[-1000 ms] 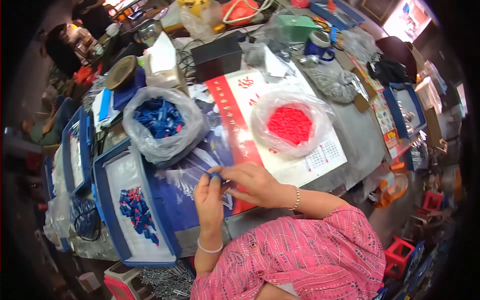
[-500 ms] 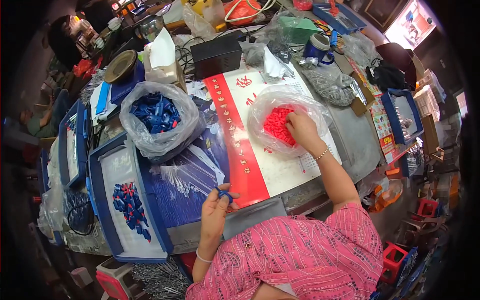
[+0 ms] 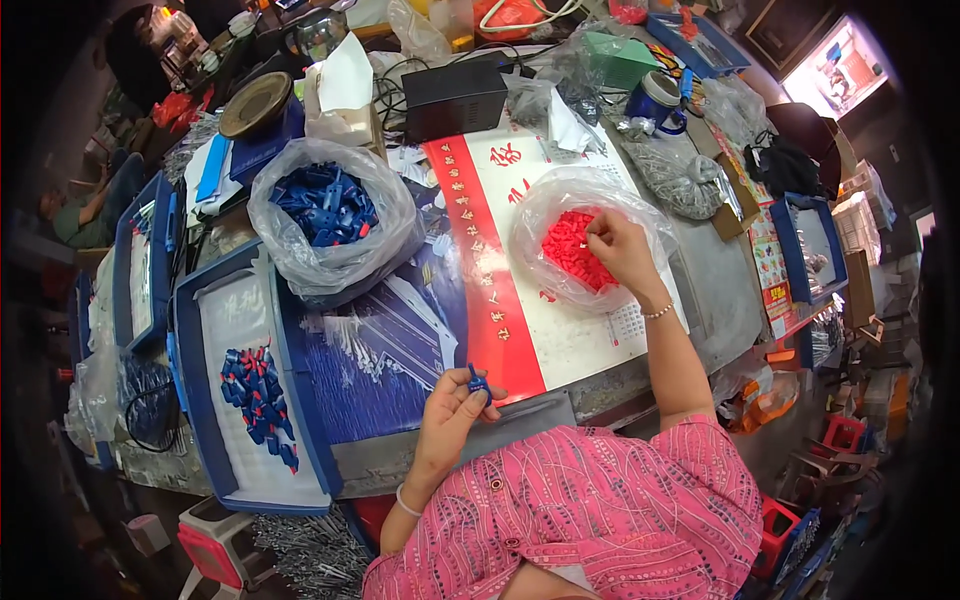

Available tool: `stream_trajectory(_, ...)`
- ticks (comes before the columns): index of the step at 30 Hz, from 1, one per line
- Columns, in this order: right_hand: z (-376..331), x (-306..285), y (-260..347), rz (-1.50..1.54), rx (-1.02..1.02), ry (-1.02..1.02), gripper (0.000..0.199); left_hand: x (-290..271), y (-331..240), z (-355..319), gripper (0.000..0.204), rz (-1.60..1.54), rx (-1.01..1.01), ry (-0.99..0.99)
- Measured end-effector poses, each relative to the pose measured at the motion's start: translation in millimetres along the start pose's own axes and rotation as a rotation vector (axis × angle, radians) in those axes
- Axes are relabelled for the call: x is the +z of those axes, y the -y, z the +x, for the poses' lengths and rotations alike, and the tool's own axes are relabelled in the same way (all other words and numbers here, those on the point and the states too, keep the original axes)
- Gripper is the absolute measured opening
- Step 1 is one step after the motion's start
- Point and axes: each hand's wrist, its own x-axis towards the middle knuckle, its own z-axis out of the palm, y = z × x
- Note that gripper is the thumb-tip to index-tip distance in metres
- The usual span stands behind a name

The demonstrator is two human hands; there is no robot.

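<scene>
My left hand (image 3: 450,415) is closed near the table's front edge, pinching a small blue plastic part (image 3: 478,383) between thumb and fingers. My right hand (image 3: 622,250) reaches into a clear plastic bag (image 3: 530,205) of small red plastic pieces (image 3: 570,245). Its fingertips are pinched together over the pieces; whatever is between them is too small to make out. Left of centre stands another clear bag (image 3: 390,260), full of blue plastic parts (image 3: 322,205). Blue parts joined with red pieces (image 3: 258,400) lie heaped in a blue tray (image 3: 325,450) at the left.
A red and white printed sheet (image 3: 500,340) lies under the bag of red pieces. Behind it are a black box (image 3: 455,100), a blue mug (image 3: 655,98) and a bag of metal parts (image 3: 680,180). A scale (image 3: 258,110) stands at the back left, another blue tray (image 3: 815,245) far right.
The view has shifted slightly. My left hand has turned the blue part more upright. My right hand's fingertips have drawn back a little toward the right side of the red pieces.
</scene>
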Motion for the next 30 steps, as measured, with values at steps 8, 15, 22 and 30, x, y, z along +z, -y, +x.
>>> stream_trajectory(8, -43.7, 12.6, 56.9, 1.071, 0.289, 0.251, 0.016, 10.1, -3.5, 7.4, 0.025, -0.006, -0.026, 0.042)
stream_trajectory(15, -73.2, 41.8, 81.6, 1.499, 0.528, 0.611, 0.023, 17.2, -12.5, 7.2, 0.026, -0.052, -0.003, 0.135)
stream_trajectory(22, -82.5, 73.2, 83.2, 1.892, 0.647, 0.705, 0.02, 12.8, -12.1, 2.9, 0.028, -0.07, 0.026, 0.12)
stream_trajectory(30, -84.1, 71.9, 98.8, 1.756, 0.581, 0.721, 0.018, 8.9, -11.6, -1.1, 0.028, -0.082, 0.036, 0.093)
